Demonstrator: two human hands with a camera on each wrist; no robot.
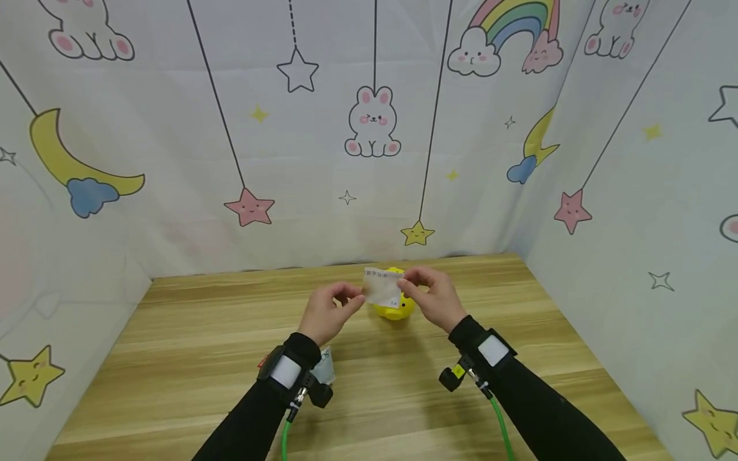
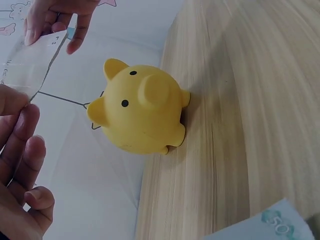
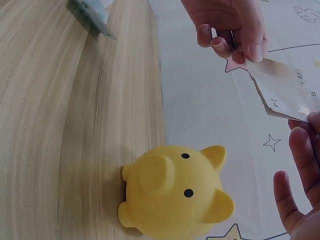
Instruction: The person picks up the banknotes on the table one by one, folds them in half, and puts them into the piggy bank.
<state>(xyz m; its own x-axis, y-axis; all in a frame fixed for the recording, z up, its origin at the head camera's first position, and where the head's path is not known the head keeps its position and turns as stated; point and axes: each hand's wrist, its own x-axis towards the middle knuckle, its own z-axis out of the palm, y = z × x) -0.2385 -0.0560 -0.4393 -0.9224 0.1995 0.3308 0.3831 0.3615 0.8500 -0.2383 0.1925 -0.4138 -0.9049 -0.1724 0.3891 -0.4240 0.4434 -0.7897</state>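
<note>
A small white paper note [image 1: 380, 289] with printed characters is held up by its two ends between my hands. My left hand [image 1: 328, 312] pinches its left end between thumb and fingers. The right hand [image 1: 436, 298] pinches the other end the same way. In the right wrist view, the note [image 3: 282, 87] looks folded, with layered edges along one side. Behind it on the table stands a yellow piggy bank [image 2: 142, 107], its snout toward me; in the head view the note and right fingers partly cover it.
A pale note [image 2: 280, 222] marked 50 is on the wooden table [image 1: 392, 397], partly hidden by my left wrist in the head view. A bit of red [image 1: 262, 361] shows beside that wrist. White printed curtains [image 1: 323, 160] enclose the back and sides.
</note>
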